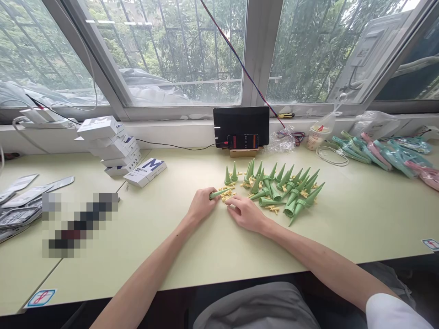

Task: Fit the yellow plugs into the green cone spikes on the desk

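Observation:
My left hand [202,204] is closed around a slim green plastic cone [219,193], whose open wide end faces left and whose tip points right. Just right of it, my right hand [246,212] reaches to a small pile of yellow plastic pieces [228,195]. Its fingers are apart, with the fingertips at the edge of the pile; I see nothing held in them. Past the right hand spreads a group of green cones [291,183], some upright and others lying on their sides. More yellow bits [273,209] lie scattered among them.
A phone [243,141] leans on a black tablet [241,119] at the back. White boxes [146,172] are stacked to the left, near flat grey panels [20,214]. Teal and pink items [384,153] and a bagged cup [317,136] sit back right. A cable [174,145] crosses behind.

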The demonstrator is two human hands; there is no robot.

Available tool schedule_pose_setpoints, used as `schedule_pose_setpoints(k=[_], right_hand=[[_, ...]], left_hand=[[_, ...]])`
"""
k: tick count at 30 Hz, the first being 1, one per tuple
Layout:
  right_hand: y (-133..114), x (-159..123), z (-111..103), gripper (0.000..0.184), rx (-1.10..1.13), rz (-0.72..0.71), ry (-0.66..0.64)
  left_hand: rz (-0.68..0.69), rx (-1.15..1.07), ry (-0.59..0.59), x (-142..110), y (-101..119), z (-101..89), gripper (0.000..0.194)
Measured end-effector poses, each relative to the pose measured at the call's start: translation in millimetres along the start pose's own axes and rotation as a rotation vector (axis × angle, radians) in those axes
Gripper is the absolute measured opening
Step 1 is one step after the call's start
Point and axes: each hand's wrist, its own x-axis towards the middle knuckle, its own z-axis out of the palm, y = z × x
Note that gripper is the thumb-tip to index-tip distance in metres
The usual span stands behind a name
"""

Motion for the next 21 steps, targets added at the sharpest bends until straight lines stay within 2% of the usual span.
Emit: schedule_pose_setpoints(k=[7,10,16,21], right_hand=[[1,0,0,0.018,-0.015,0.005,-0.011],[0,0,0,0.017,-0.014,0.008,-0.009],[0,0,0,0.023,0.041,0.049,0.025],[0,1,0,0.024,0.088,0.060,0.093]], left_hand=[[0.012,0.026,-0.009,1,-2,1.4,0.019],[0.005,-0.014,0.024,1,-1,0.1,0.019],[-0.010,-0.271,0.125,-2,11,-7.1,0.028],[-0.016,-0.456,0.029,-7,26,-6.7,0.035]])
